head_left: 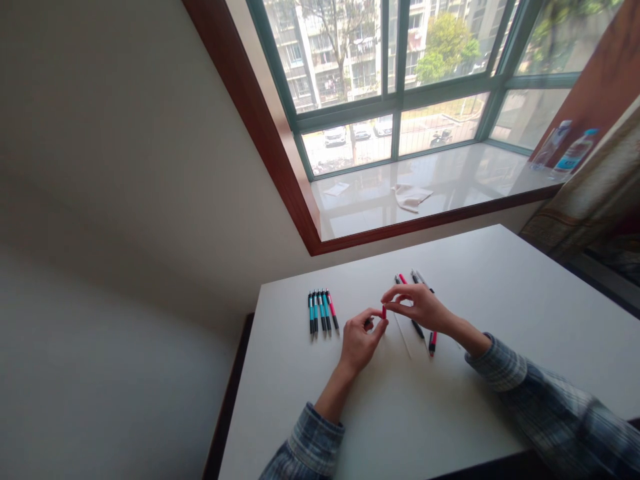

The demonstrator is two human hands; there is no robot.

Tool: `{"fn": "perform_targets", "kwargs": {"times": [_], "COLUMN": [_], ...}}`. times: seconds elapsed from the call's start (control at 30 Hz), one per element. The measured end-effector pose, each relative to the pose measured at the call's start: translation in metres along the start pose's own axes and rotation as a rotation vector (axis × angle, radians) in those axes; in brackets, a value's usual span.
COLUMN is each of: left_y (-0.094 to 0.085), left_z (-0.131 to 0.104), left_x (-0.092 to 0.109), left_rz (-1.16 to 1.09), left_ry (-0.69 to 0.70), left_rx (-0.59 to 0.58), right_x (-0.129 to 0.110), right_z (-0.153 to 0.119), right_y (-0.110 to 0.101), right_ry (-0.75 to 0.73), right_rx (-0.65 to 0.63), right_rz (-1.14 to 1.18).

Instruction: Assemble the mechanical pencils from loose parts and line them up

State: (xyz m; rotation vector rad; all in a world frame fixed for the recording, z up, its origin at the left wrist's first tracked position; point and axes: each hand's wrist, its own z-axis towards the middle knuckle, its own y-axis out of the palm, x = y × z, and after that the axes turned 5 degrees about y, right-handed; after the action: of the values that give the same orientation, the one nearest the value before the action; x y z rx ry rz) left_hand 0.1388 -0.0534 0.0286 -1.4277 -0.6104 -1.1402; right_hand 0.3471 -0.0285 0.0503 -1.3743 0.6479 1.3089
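Note:
Over the white table, my left hand point(361, 339) pinches a short red pen part point(384, 312), held upright between its fingertips. A dark piece shows under its curled fingers. From the right, my right hand point(416, 304) reaches in with thumb and forefinger closed at the top of the same red part. Left of my hands lies a row of several teal and black pens point(315, 313), with a red and black pen point(333, 312) at its right end. Loose pen parts lie beneath and around my right hand, among them a thin white refill point(403, 335) and a red and black barrel point(433, 343).
The white table point(400, 413) stands below a window with a red-brown frame point(320, 245). On the sill lie a crumpled cloth point(411, 197) and a paper point(337, 189). Two plastic bottles point(575, 155) stand at its right end, near a curtain point(560, 207).

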Motion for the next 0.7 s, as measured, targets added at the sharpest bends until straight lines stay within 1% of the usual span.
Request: {"fn": "perform_targets", "kwargs": {"times": [0.1, 0.17, 0.27, 0.33, 0.4, 0.5, 0.6, 0.7], "left_y": [0.000, 0.000, 0.000, 0.000, -0.001, -0.003, -0.004, -0.004], "left_z": [0.000, 0.000, 0.000, 0.000, 0.000, -0.002, -0.003, -0.004], "left_x": [0.000, -0.001, -0.004, -0.006, -0.008, -0.008, -0.009, -0.010], "left_rz": [-0.034, -0.079, -0.128, -0.146, -0.170, -0.197, -0.209, -0.217], "left_ry": [-0.001, -0.010, -0.026, -0.033, -0.039, -0.045, -0.041, -0.035], "left_rx": [0.010, 0.033, 0.094, 0.128, 0.146, 0.168, 0.194, 0.204], "right_x": [-0.003, -0.003, -0.001, 0.000, 0.000, -0.004, -0.009, -0.012], "right_z": [0.000, 0.000, -0.001, -0.005, -0.013, -0.033, -0.054, -0.066], "right_y": [-0.003, -0.006, -0.009, -0.006, 0.001, 0.018, 0.034, 0.046], "right_ry": [-0.023, -0.036, -0.035, 0.021, 0.118, 0.233, 0.295, 0.358], "right_rx": [0.001, 0.033, 0.094, 0.082, 0.041, 0.014, 0.042, 0.091], "right_rz": [-0.065, -0.155, -0.394, -0.562, -0.670, -0.722, -0.733, -0.749]}}
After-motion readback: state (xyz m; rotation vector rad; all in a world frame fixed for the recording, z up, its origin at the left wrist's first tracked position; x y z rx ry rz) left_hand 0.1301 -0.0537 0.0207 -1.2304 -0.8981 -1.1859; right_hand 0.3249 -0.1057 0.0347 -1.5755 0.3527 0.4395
